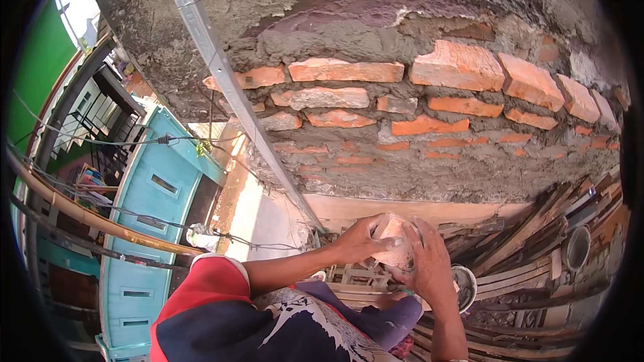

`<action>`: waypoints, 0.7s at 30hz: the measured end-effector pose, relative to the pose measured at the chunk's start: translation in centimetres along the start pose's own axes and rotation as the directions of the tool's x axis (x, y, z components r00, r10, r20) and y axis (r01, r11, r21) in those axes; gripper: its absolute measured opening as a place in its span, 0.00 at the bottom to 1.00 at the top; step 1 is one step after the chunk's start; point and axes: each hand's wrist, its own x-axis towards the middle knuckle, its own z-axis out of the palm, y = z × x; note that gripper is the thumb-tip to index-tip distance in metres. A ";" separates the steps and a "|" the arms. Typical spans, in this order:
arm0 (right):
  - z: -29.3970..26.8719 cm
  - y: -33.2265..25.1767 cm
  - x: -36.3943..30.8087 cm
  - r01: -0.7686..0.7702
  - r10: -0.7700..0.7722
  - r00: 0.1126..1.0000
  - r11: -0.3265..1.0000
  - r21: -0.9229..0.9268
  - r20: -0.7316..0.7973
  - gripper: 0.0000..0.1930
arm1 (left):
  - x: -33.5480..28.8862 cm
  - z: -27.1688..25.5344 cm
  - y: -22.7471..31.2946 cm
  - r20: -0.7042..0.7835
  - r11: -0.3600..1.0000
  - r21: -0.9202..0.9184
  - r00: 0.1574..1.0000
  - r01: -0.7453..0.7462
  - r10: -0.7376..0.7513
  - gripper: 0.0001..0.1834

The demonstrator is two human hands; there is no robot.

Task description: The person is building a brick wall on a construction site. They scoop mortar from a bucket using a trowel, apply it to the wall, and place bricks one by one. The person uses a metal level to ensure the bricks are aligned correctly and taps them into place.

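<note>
Between both hands I hold a pale orange brick in front of my body, below the wall. My left hand grips its left side with bent fingers. My right hand is wrapped round its right side, with the fingers over the top edge. Ahead stands a brick wall of orange bricks in rough grey mortar. Along its upper course several larger bricks sit in a row, bedded in mortar. Neither hand touches the wall.
A slanted metal strip crosses before the wall on the left. Wires and a bamboo pole run across the left side. Below lie wooden planks, a bucket and another bucket. A turquoise structure stands left.
</note>
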 end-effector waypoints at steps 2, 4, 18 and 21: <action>-1.7 -2.3 2.9 0.130 -0.129 0.991 0.991 -0.039 0.025 0.55 | -2.3 -2.5 1.9 -0.022 0.998 -0.052 0.999 -0.027 0.026 0.35; -4.4 -4.3 5.7 0.185 -0.184 0.983 0.981 0.057 -0.024 0.56 | -4.7 -4.4 2.3 -0.148 0.937 -0.258 0.968 -0.236 0.203 0.33; -16.6 -11.7 38.6 0.208 -0.143 0.974 0.874 0.439 -0.177 0.35 | -19.7 -15.1 -5.5 -0.792 0.786 -0.340 0.608 -0.517 0.058 0.16; -15.6 -16.0 42.3 0.222 -0.231 0.972 0.880 0.419 -0.031 0.35 | -20.9 -17.1 -5.8 -0.849 0.791 -0.263 0.522 -0.553 0.083 0.15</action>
